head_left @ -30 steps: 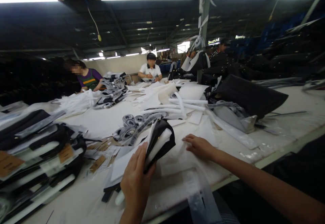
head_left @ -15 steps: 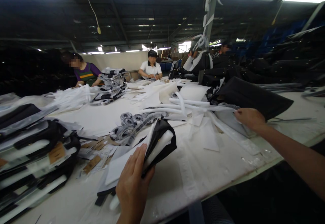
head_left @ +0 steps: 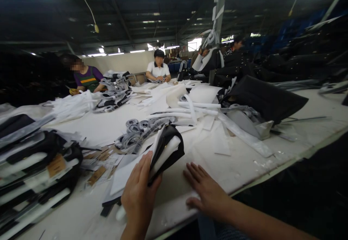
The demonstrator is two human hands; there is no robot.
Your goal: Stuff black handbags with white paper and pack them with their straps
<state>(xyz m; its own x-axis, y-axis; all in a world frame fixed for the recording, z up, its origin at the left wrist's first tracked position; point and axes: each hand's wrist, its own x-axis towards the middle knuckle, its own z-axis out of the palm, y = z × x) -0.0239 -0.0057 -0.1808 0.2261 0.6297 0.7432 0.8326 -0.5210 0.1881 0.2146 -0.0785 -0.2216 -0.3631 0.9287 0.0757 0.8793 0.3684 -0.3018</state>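
My left hand point(head_left: 138, 193) grips a black bag point(head_left: 168, 153) that has white foam inserts tucked into it, thumb on one side and fingers on the other, with the bag propped on the white worktable point(head_left: 244, 167). My right hand point(head_left: 206, 191) lies flat on the table just to the right of the bag, fingers stretched out and holding nothing. White paper sheets point(head_left: 123, 174) lie under the bag.
Stacked wrapped black bags with brown tags point(head_left: 35, 160) fill the left. Coiled grey straps point(head_left: 136, 133), white foam tubes point(head_left: 195, 107) and a large black bag point(head_left: 266, 98) lie further back. Other people point(head_left: 157, 67) work at the far end of the table.
My right hand has come back from the far right near the large black bag and now rests flat on the table beside the held bag. My left hand keeps its grip.
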